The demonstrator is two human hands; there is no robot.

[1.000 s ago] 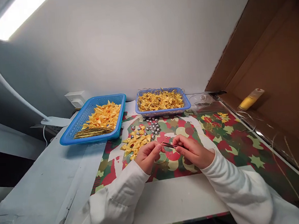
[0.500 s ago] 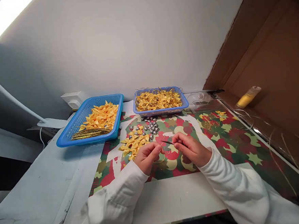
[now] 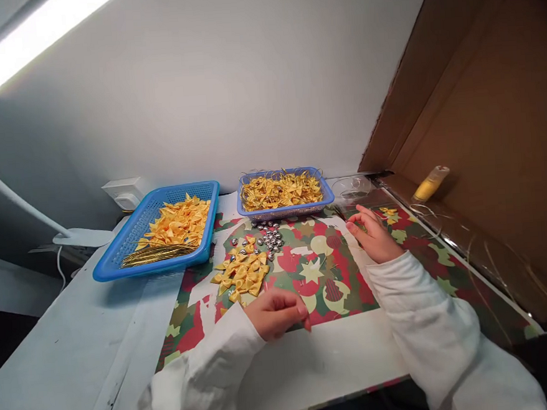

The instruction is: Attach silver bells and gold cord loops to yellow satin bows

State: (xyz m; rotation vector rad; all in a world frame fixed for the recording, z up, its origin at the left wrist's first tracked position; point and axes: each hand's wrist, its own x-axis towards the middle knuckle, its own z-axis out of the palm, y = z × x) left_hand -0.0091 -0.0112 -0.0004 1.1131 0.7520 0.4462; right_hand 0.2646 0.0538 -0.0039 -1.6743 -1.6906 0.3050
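Note:
My left hand (image 3: 278,314) is closed at the front edge of the patterned sheet, fingertips curled against the thumb. Whatever it holds, if anything, is hidden. Further back on the right, my right hand (image 3: 373,234) has its thumb and fingers apart, with nothing visible between them. Just beyond its fingertips, a small dark slender tool (image 3: 339,211) lies by the basket corner; its kind is unclear. Left of centre lies a pile of yellow ribbon bows (image 3: 243,271). Several small silver bells or beads (image 3: 272,237) are scattered behind the bows.
A blue basket (image 3: 101,273) on the left holds yellow bows and a bundle of gold wire ties (image 3: 158,255). A second basket (image 3: 287,210) at the back contains bows with gold loops. A yellow-filled tube (image 3: 431,183) is by the cardboard (image 3: 473,110); a lamp (image 3: 32,44) hangs upper left.
My right hand has moved right and away from me, its fingers opening; the dark tool has left its grip. My left hand has come slightly nearer me, apart from the right.

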